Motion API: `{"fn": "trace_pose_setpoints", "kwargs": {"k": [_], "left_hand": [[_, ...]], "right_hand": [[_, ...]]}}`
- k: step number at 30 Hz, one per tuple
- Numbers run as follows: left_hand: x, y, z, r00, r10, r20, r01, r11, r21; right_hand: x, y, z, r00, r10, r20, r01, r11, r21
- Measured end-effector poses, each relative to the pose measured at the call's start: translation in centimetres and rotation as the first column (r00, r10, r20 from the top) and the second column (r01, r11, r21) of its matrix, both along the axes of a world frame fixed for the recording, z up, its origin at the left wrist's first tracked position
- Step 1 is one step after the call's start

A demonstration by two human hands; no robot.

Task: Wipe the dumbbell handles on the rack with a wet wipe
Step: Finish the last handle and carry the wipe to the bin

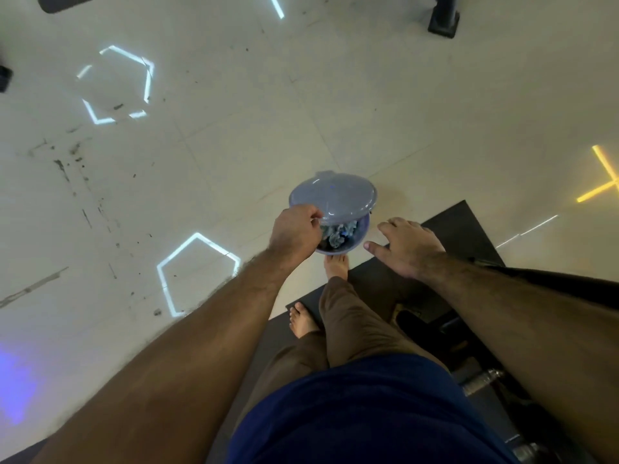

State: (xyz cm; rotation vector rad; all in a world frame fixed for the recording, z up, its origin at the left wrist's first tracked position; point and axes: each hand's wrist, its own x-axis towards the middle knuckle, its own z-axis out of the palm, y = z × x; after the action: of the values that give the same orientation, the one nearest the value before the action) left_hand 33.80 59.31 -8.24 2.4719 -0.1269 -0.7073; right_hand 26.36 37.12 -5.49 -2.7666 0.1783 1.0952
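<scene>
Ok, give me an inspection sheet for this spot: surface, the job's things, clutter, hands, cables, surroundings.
Surface: pale tiled floor, scuffed with dark marks at left; light shapes reflected on it.
Job's things: round lidded tub, lid tilted open, crumpled wipes inside. Part of a dumbbell handle shows at lower right.
Clutter: nothing seen.
Hands: left hand holds the tub at its rim; right hand is beside the tub with fingers spread, holding nothing.
Cables: nothing seen.
Surroundings: dark mat under bare feet; black post base at top right.
</scene>
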Motion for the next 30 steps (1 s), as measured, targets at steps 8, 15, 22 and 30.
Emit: {"fn": "trace_pose_setpoints", "kwargs": {"k": [8, 15, 22, 30], "left_hand": [[-1.4, -1.9, 5.6, 0.997, 0.008, 0.076, 0.005, 0.985, -0.171], [-4.5, -9.5, 13.0, 0.971, -0.194, 0.139, 0.23, 0.916, -0.327], [-9.3, -18.7, 18.8, 0.854, -0.478, 0.206, 0.519, 0.809, -0.275], [-14.9, -30.6, 19.4, 0.741, -0.649, 0.171, 0.671, 0.706, -0.228]], "right_hand": [[-3.3, -2.1, 5.0, 0.987, -0.098, 0.125, 0.104, 0.994, -0.036], [-11.1, -6.0, 11.0, 0.929, -0.258, 0.267, 0.285, 0.956, -0.066], [-22.6, -13.4, 13.7, 0.764, -0.526, 0.373, 0.591, 0.803, -0.079], [-30.5, -22.7, 13.7, 0.377, -0.781, 0.498, 0.881, 0.469, 0.069]]}}
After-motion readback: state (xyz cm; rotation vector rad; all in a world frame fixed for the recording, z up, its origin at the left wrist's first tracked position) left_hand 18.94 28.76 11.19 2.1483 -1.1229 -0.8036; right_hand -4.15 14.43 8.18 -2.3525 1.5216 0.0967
